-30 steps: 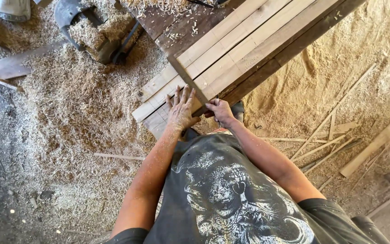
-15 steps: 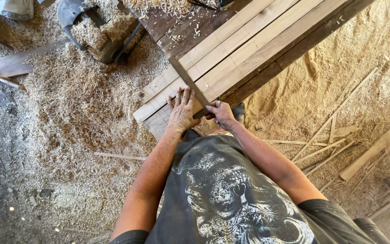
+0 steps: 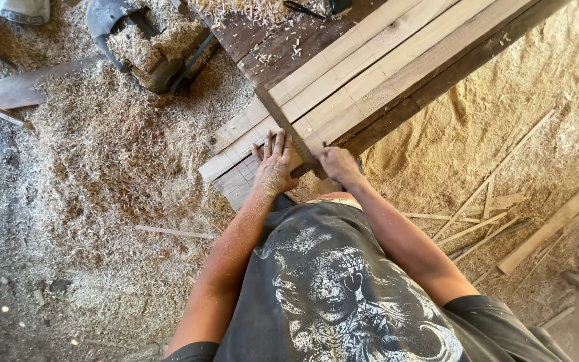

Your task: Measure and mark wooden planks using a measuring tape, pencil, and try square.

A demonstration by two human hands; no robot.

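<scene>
Several pale wooden planks lie side by side on a dark workbench, their near ends toward me. A dark narrow straightedge lies across them at an angle. My left hand rests flat on the plank ends just left of the straightedge, fingers spread and touching its edge. My right hand is closed around the straightedge's near end at the edge of the planks. Whether it also holds a pencil is hidden.
Wood shavings and sawdust cover the floor. A dark power tool half buried in shavings lies at the upper left, beside a grey board. Thin offcut strips and a longer batten litter the floor on the right.
My right hand has shifted a little to the right and up along the plank edge, closing over the straightedge's end. My left hand stays flat in the same place.
</scene>
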